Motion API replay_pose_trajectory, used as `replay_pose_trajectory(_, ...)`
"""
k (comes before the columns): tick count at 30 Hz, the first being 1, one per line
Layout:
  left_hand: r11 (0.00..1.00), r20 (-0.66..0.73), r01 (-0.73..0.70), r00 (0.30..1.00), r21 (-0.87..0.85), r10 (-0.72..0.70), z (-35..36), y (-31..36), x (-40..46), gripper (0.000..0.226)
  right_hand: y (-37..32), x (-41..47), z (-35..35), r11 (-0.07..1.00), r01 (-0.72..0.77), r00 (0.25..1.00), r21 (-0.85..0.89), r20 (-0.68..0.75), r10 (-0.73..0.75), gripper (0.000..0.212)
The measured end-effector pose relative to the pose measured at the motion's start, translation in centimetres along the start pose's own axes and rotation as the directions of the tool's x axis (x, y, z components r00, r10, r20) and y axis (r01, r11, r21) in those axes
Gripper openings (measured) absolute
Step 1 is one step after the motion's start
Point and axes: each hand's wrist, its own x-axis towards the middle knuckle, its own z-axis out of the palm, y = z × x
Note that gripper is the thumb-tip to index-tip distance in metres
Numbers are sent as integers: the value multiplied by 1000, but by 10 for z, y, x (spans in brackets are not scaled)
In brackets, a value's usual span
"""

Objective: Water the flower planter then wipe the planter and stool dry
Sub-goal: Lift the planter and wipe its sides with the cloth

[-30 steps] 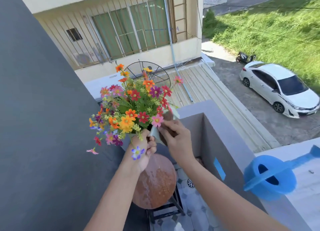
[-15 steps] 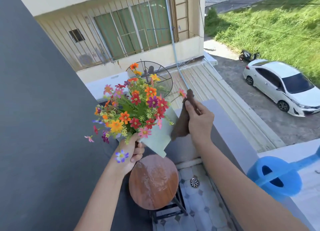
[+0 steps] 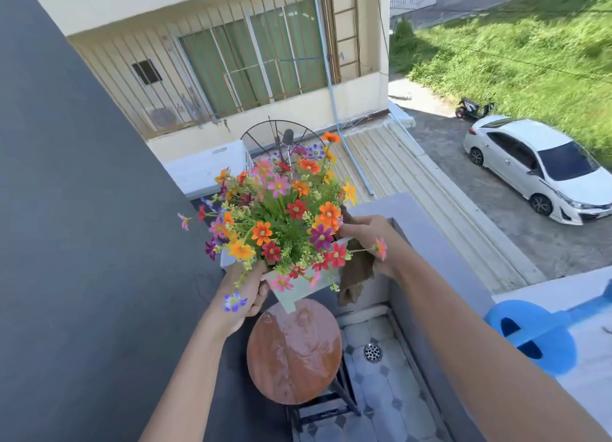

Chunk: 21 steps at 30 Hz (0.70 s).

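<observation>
A pale green planter point(image 3: 299, 287) full of colourful flowers point(image 3: 284, 216) hangs in the air above a round wooden stool point(image 3: 294, 352), whose top glistens with water. My left hand point(image 3: 243, 296) grips the planter's left side from below. My right hand point(image 3: 371, 239) holds a brown cloth point(image 3: 356, 276) against the planter's right side, and the cloth's end hangs down below it. The flowers hide most of the planter's rim.
A blue watering can point(image 3: 536, 339) sits on the white ledge at the right. A grey parapet wall point(image 3: 427, 242) runs along the right, a dark wall point(image 3: 82, 242) along the left. Tiled floor with a drain point(image 3: 373, 352) lies beside the stool.
The planter has turned more upright and lower in my left hand. My right hand came down with the cloth from beside the flowers to the planter's right side.
</observation>
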Motion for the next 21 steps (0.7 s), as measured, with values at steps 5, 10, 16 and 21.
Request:
replay_pose_trajectory(5,997,3,-79,997,2,79,-2,-11,-1,22,-1,-7,13,997,46,993,64,-114,-38,26)
replay_pose_trajectory(10,989,-127,87,987,-122,-103,6,-5,5,28,10,-6,24,979,70,975,194,-222,-26,38)
replay_pose_trajectory(16,901,-244,-40,967,-432,-74,28,-6,-2,34,21,-13,39,907,105,949,408,-314,32,18)
replay_pose_trajectory(21,959,-213,120,961,-258,-177,61,-19,-12,45,18,-22,54,907,187,921,377,-388,-29,7)
